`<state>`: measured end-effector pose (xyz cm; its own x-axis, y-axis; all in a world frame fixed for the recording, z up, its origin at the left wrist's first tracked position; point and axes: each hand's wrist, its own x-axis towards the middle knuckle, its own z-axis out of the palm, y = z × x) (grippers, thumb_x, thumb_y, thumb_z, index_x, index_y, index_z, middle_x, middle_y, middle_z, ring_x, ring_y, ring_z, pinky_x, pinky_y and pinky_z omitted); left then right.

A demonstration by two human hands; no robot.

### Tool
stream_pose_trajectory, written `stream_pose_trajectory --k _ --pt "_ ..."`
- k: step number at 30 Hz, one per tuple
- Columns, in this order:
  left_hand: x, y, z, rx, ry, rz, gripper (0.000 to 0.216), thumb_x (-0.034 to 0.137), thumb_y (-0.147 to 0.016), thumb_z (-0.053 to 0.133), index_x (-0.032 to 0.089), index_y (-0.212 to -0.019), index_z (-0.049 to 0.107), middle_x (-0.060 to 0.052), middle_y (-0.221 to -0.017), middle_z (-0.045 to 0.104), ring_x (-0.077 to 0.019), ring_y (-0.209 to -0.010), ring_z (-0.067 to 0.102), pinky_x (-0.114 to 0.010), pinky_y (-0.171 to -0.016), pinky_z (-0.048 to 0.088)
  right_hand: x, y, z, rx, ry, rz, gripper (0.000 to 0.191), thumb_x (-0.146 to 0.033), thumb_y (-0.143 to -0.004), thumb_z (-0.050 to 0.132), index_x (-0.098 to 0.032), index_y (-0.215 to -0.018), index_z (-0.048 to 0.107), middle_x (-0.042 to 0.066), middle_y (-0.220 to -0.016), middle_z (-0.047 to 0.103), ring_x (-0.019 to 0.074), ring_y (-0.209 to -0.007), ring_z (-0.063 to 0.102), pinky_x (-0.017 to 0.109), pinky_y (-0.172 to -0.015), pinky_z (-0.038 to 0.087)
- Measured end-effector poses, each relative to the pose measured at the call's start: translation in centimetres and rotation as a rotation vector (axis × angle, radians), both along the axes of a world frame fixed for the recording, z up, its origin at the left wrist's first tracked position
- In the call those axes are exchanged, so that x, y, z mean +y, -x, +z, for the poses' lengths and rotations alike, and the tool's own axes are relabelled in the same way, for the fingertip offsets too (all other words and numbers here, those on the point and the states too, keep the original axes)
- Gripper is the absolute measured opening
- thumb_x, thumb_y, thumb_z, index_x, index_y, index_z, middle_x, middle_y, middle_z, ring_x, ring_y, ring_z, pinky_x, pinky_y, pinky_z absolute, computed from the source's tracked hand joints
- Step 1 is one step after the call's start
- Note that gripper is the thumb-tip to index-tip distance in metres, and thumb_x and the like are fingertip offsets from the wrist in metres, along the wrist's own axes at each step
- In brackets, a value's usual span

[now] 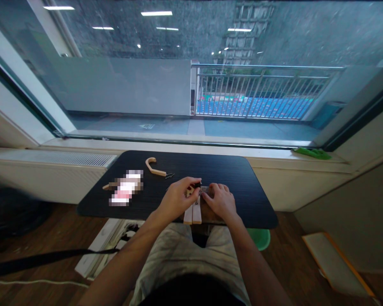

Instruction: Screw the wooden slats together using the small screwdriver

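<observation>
Both hands meet over the near edge of a small black table point(236, 174). My left hand point(177, 197) is closed in a pinch on a small dark part at its fingertips. My right hand point(220, 200) is curled, fingers pressed onto the top of two pale wooden strips point(193, 214) that lie side by side and stick out over the table's front edge. A brownish piece lies under the right hand, partly hidden. What exactly the fingers hold is too small to name.
A curved wooden hook piece point(153, 166) with small dark screws point(170, 175) beside it lies further back on the table. A blurred pink and white packet point(126, 191) sits at the left. A green stool point(261, 239) stands below; a large window lies ahead.
</observation>
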<state>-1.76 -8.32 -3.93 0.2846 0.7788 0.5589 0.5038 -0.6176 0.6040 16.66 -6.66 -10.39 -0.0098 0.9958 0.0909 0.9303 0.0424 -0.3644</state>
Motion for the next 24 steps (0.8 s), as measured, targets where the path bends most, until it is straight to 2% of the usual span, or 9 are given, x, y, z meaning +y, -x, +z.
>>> stream_pose_trajectory --k 14,24 --pt "-0.14 -0.07 0.07 0.012 0.012 -0.014 0.028 0.015 -0.086 0.057 0.016 -0.111 0.069 -0.005 -0.092 0.078 -0.0152 -0.076 0.072 -0.025 -0.075 0.057 -0.02 -0.03 -0.07 -0.017 -0.017 0.000 0.040 -0.054 -0.091 0.052 -0.023 -0.115 0.061 0.011 -0.120 0.064 0.0285 -0.120 0.050 0.039 -0.090 0.041" --pt "-0.30 0.02 0.24 0.030 0.048 -0.019 0.030 0.016 -0.087 0.055 0.018 -0.115 0.067 -0.005 -0.100 0.078 -0.0159 -0.082 0.073 -0.025 -0.079 0.057 -0.04 -0.05 0.08 -0.022 0.003 0.004 0.042 -0.053 -0.090 0.053 -0.022 -0.117 0.060 0.011 -0.122 0.063 0.0291 -0.122 0.049 0.040 -0.092 0.041"
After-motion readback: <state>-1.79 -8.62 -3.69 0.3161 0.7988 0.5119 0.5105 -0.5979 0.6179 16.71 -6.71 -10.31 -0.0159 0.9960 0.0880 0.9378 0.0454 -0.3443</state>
